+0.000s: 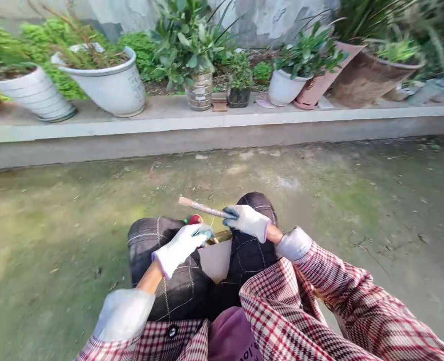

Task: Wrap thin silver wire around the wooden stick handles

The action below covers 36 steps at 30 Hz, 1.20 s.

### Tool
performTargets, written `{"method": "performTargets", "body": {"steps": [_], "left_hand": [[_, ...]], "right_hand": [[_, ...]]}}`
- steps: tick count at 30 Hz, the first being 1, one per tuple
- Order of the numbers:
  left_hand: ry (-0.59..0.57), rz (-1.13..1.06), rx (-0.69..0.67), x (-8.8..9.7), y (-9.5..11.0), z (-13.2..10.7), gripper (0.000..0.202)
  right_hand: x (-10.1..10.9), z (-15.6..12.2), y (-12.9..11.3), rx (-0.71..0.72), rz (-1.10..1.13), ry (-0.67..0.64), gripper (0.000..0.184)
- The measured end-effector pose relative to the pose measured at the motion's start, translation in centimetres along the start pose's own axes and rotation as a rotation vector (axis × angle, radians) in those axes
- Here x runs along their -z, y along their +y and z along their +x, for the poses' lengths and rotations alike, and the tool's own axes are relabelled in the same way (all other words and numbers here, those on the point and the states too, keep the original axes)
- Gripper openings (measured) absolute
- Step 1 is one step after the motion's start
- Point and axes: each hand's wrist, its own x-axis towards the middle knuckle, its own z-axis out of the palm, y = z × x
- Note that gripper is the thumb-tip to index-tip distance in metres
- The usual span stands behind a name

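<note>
My right hand [246, 220], in a white glove with grey-green fingertips, is closed around one end of a thin stick-like tool [202, 206]. The tool points left, its far end pale brown and its shaft greyish; its exact kind is unclear. My left hand [182, 244], gloved alike, is lower and to the left with its fingers drawn together. Whatever the left fingers hold is too small to make out. Between my knees sits a pale-sided box-like container [216, 260], partly hidden by the left hand and legs. A red and green object [195, 219] shows just beyond the left hand.
I sit low over a mossy concrete floor [330, 200]. Ahead runs a low concrete ledge [161, 129] bearing several potted plants, among them a wide white pot [109, 85], a small white pot [287, 87] and a tilted brown pot [372, 80]. A wall [274, 22] stands behind.
</note>
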Motion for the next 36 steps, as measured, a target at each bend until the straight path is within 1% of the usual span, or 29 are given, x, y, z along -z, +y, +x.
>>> {"method": "performTargets", "body": {"steps": [1,3,6,8,9,12,13,14,15,16,17,18,19,21,24,27,30,33,36], "left_hand": [[0.011,0.037,-0.031,0.7,0.4,0.2,0.032],[0.055,0.191,-0.104,2.5,1.5,0.9,0.028],[0.128,0.378,-0.169,5.3,2.5,2.5,0.024],[0.143,0.379,-0.180,6.5,2.3,4.1,0.024],[0.139,0.324,-0.176,6.9,1.9,4.9,0.024],[0.083,0.111,-0.149,6.8,0.2,7.3,0.022],[0.053,0.064,-0.141,6.4,-0.3,7.9,0.020],[0.029,0.042,-0.137,6.0,-0.7,8.3,0.018],[0.012,0.035,-0.131,5.6,-0.9,8.7,0.017],[-0.002,0.038,-0.126,5.1,-1.0,8.9,0.018],[-0.009,0.046,-0.116,4.6,-1.0,9.0,0.020],[-0.014,0.053,-0.104,4.2,-1.0,9.1,0.022],[-0.021,0.062,-0.095,3.9,-1.0,9.1,0.023],[-0.028,0.094,-0.082,3.5,-1.1,9.1,0.025],[0.012,0.149,-0.093,3.9,-1.5,9.1,0.024],[0.102,0.271,-0.114,5.2,-1.6,9.0,0.023],[0.165,0.411,-0.125,6.9,-1.4,9.0,0.024],[0.196,0.417,-0.151,8.1,-1.5,9.4,0.024],[0.207,0.343,-0.153,8.2,-1.9,10.1,0.022]], "right_hand": [[0.1,0.5,-0.1,0.016,-0.067,0.018,0.028],[0.6,1.2,-0.1,0.032,-0.178,0.037,0.032],[1.9,1.5,0.0,0.022,-0.316,0.056,0.033],[2.9,1.6,0.3,0.038,-0.385,0.043,0.030],[3.2,1.8,0.6,0.064,-0.350,0.003,0.027],[3.4,3.1,1.3,0.144,-0.106,-0.174,0.022],[3.1,3.8,1.6,0.160,0.003,-0.211,0.023],[2.7,4.5,1.8,0.172,0.118,-0.219,0.026],[2.1,5.4,2.0,0.177,0.237,-0.191,0.031],[1.6,6.3,2.2,0.167,0.340,-0.128,0.036],[1.0,7.1,2.3,0.143,0.410,-0.046,0.041],[0.5,8.0,2.4,0.101,0.406,0.043,0.043],[0.0,8.7,2.5,0.049,0.341,0.119,0.043],[-0.6,9.6,2.6,-0.044,0.163,0.209,0.040],[-0.9,9.8,2.8,-0.115,-0.076,0.221,0.038],[-0.2,9.6,2.9,-0.132,-0.297,0.147,0.037],[1.3,10.0,3.0,-0.110,-0.441,0.080,0.038],[2.5,10.7,3.0,-0.060,-0.495,0.012,0.038],[2.3,10.7,2.9,0.024,-0.452,-0.145,0.030]]}}
